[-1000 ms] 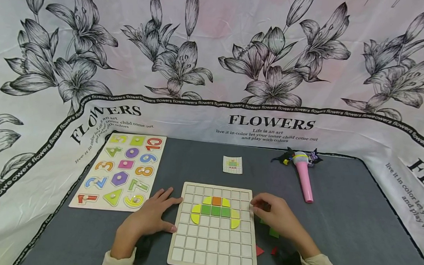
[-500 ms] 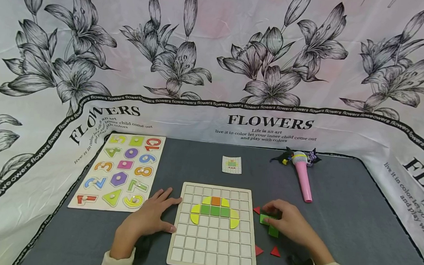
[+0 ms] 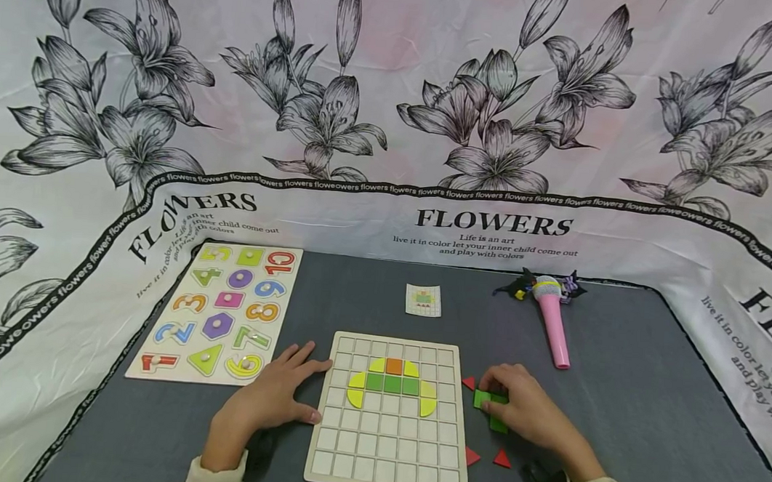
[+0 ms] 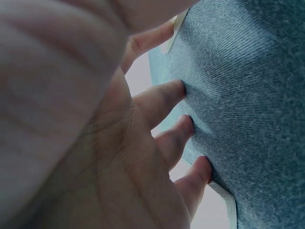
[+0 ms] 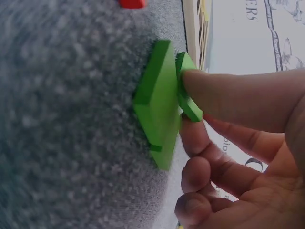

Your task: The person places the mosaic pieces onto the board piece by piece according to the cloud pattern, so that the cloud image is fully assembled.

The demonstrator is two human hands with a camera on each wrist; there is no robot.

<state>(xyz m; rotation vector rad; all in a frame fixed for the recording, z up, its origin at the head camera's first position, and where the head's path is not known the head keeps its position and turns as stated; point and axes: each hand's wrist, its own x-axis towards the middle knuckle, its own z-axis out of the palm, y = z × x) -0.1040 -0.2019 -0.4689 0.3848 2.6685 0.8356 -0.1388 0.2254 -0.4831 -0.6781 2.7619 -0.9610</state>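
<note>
A wooden grid board (image 3: pixel 384 456) lies on the grey mat and carries a pattern of yellow, green and orange tiles (image 3: pixel 391 384). My left hand (image 3: pixel 306 390) rests flat against the board's left edge, fingers straight on the mat (image 4: pixel 248 95). Just right of the board, my right hand (image 3: pixel 492 394) pinches a thin green tile (image 5: pixel 188 98) between thumb and finger, atop other green squares (image 5: pixel 157 105). From the head view the green pieces (image 3: pixel 487 405) show partly under the fingers.
Red triangles (image 3: pixel 468 382) (image 3: pixel 471 456) (image 3: pixel 502 459) lie around the right hand. A small pattern card (image 3: pixel 424 300) sits behind the board, a pink toy microphone (image 3: pixel 552 322) at back right and a number puzzle (image 3: pixel 218 311) at left. Flowered cloth walls in the mat.
My right hand left the board's right edge and dropped onto the green pieces beside it, uncovering a red triangle. The left hand has stayed put.
</note>
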